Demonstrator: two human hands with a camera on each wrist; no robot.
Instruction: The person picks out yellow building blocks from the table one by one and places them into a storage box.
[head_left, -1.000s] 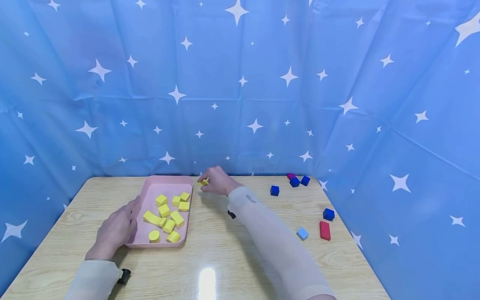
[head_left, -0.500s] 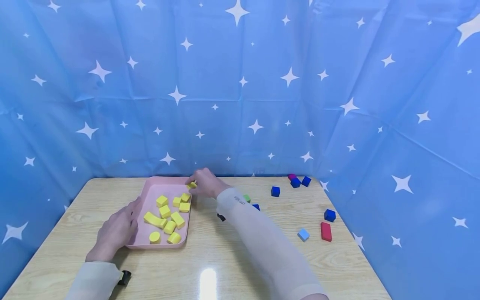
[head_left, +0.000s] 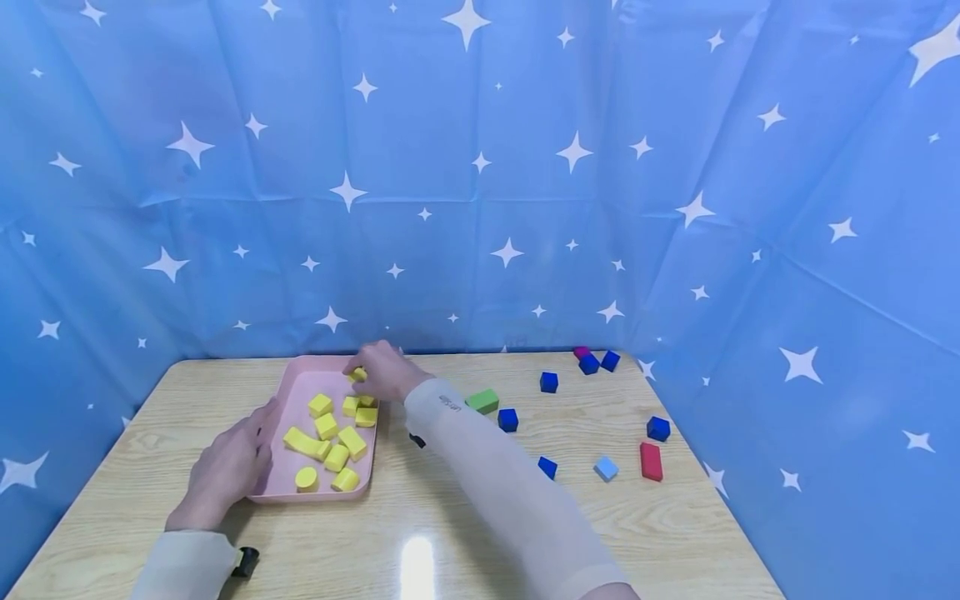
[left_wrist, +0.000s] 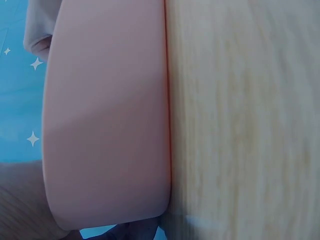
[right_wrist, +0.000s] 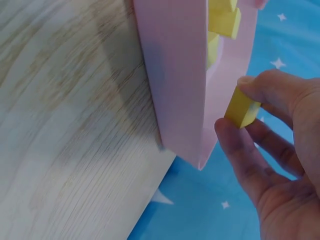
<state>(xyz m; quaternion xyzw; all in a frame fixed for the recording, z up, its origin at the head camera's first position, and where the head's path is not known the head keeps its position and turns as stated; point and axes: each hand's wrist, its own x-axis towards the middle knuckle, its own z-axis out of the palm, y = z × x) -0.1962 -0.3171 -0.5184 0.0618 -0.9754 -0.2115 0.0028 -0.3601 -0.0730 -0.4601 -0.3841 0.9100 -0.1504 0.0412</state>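
Note:
A pink tray (head_left: 318, 497) holds several yellow blocks (head_left: 326, 427) of mixed shapes: cubes, cylinders and a long curved piece. Over its back right corner, my right hand (head_left: 384, 371) pinches one small yellow block (right_wrist: 242, 107) between thumb and fingertips. In the right wrist view that block is held above the tray, apart from its wall. My left hand (head_left: 228, 462) rests against the tray's left side with its fingers fairly straight along the edge. In the left wrist view the tray's wall hides part of this hand.
Right of the tray lie a green block (head_left: 482, 402), several dark blue cubes (head_left: 549, 382), a light blue block (head_left: 606, 468) and a red block (head_left: 651, 461). A magenta piece (head_left: 581, 352) sits at the back edge. A starry blue curtain (head_left: 480, 208) hangs behind the wooden table (head_left: 697, 533).
My right hand has moved left with the yellow block, from beside the tray to over its back right corner. The green block and more blue cubes have come into sight. My left hand stays put.

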